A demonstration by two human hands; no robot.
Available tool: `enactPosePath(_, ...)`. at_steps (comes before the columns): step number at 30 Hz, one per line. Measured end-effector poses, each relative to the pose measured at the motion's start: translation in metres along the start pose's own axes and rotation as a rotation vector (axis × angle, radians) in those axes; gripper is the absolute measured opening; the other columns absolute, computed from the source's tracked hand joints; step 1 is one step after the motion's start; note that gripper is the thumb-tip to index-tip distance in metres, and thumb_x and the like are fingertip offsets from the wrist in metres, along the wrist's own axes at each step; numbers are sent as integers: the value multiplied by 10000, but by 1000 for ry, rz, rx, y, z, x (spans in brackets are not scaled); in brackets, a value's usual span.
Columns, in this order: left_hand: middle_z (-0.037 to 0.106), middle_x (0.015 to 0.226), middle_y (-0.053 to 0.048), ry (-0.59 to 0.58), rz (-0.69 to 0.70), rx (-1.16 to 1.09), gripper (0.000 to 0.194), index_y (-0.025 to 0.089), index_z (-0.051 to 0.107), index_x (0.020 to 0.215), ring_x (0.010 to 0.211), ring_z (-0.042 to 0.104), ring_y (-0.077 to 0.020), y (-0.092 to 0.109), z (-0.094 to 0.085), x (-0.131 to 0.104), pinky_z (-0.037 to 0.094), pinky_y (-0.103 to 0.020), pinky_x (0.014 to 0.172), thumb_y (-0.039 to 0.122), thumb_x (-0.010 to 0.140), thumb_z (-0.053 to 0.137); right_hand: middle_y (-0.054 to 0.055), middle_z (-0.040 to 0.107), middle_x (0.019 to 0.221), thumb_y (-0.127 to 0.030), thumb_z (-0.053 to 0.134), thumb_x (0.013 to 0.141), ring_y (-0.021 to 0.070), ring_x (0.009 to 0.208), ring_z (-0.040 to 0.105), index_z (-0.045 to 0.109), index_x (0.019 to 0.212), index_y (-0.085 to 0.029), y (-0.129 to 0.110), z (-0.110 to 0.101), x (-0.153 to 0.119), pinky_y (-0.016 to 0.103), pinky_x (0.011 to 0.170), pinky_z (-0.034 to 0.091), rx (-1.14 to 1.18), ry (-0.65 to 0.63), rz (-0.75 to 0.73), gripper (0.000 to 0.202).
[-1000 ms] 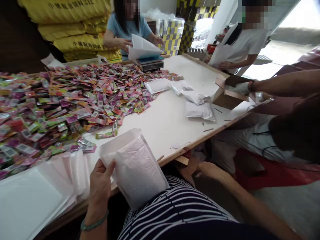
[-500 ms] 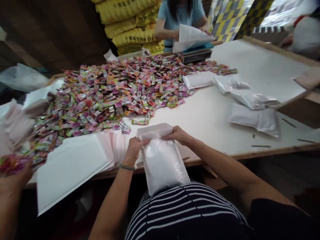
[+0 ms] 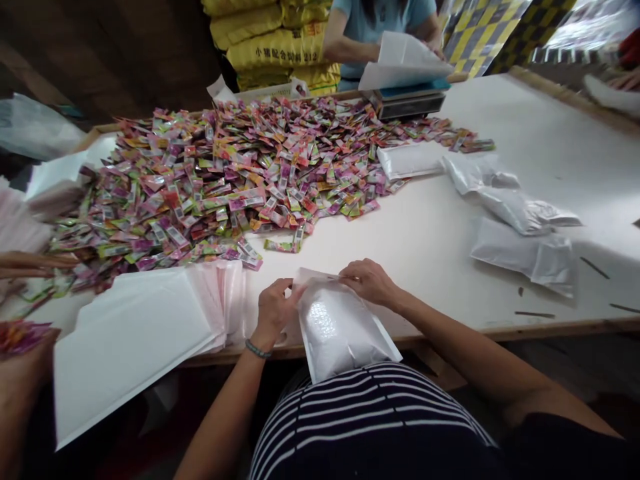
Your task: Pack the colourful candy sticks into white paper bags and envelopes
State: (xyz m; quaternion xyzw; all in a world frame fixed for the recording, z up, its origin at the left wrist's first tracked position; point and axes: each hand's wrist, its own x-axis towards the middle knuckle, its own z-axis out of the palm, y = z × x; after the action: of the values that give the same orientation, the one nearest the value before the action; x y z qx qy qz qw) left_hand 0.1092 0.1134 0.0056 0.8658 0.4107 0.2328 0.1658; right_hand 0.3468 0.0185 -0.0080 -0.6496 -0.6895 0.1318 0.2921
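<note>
A filled white bubble mailer (image 3: 343, 333) lies tilted between the table edge and my striped top, its upper end towards the table. My left hand (image 3: 277, 305) is closed on its upper left corner, thumb on top. With fingers pinched, my right hand (image 3: 369, 280) grips the upper right part of the same mailer along its flap. What is inside the mailer is hidden. Just left of my left hand, a stack of flat white mailers (image 3: 135, 320) overhangs the table edge.
A large heap of colourful small packets (image 3: 240, 187) covers the table's left and middle. Filled mailers (image 3: 520, 250) lie at right. Across, a person in blue (image 3: 370, 40) handles a mailer over a scale (image 3: 410, 100). Another person's hand (image 3: 25, 360) holds packets at far left.
The mailer's raised flap has been folded down, and my hands have shifted along its upper edge. At far left, a second hand of the other person now reaches over the packets.
</note>
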Motion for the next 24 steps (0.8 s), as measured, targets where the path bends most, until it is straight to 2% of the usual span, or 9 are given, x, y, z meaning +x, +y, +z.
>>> enactPosePath(3, 688, 772, -2, 31, -20, 24, 304, 176, 657, 1065, 589, 578, -126, 5, -5, 4, 420, -243, 616, 398, 858, 635, 33, 724, 893, -233, 557, 897, 174, 846, 628, 732, 902, -228, -4, -5, -1, 302, 787, 406, -82, -59, -71, 175)
enactPosePath(4, 693, 777, -3, 31, -24, 33, 318, 176, 648, 1104, 604, 595, -132, 5, -5, 7, 431, -244, 621, 375, 856, 647, 29, 729, 918, -230, 557, 896, 179, 869, 633, 735, 910, -237, -4, -5, -2, 303, 790, 413, -88, -69, -79, 178)
enactPosePath(5, 695, 779, -8, 31, -9, 35, 279, 174, 659, 1084, 632, 614, -139, 5, -5, 10, 445, -245, 635, 342, 861, 645, 25, 733, 934, -233, 559, 896, 182, 884, 638, 737, 912, -245, -3, -5, -2, 305, 791, 422, -87, -73, -81, 180)
enactPosePath(7, 695, 798, -29, 41, 79, 14, 145, 167, 693, 926, 700, 643, -145, 3, -5, 12, 478, -242, 670, 273, 894, 599, 20, 742, 942, -242, 564, 894, 188, 895, 651, 743, 918, -255, 2, -5, -3, 310, 787, 443, -79, -65, -75, 181)
enactPosePath(9, 693, 831, -44, 69, 210, -15, 184, 159, 690, 836, 748, 658, -141, 2, -6, 6, 510, -233, 695, 220, 922, 540, 18, 749, 941, -241, 569, 890, 191, 903, 662, 747, 930, -258, 8, -5, -7, 316, 788, 463, -71, -48, -79, 183)
enactPosePath(12, 698, 908, -56, 108, 399, 16, 207, 154, 681, 957, 807, 676, -133, 7, -9, -15, 549, -211, 701, 166, 943, 475, 17, 748, 978, -217, 557, 890, 182, 937, 668, 740, 964, -257, 14, -9, -18, 319, 818, 480, -63, -28, -136, 202)
enactPosePath(14, 699, 958, -72, 108, 478, 80, 240, 144, 663, 1026, 861, 682, -138, 11, -9, -31, 567, -207, 722, 135, 948, 436, 23, 742, 1006, -203, 531, 905, 176, 944, 666, 728, 982, -247, 14, -13, -27, 320, 819, 480, -93, -18, -200, 216)
enactPosePath(19, 699, 1056, -112, 52, 514, 173, 288, 106, 632, 1104, 956, 681, -164, 12, -1, -53, 582, -249, 841, 85, 940, 396, 82, 715, 1037, -170, 424, 966, 189, 906, 635, 665, 1048, -181, -2, -22, -50, 345, 778, 465, -319, -53, -335, 255)
enactPosePath(24, 696, 1103, -144, 12, 609, 276, 308, 58, 628, 1127, 939, 690, -198, 3, 5, -56, 595, -270, 797, 60, 929, 392, 151, 676, 1106, -111, 380, 960, 226, 990, 603, 599, 1170, -95, -9, -23, -65, 381, 833, 469, -456, -138, -378, 304)
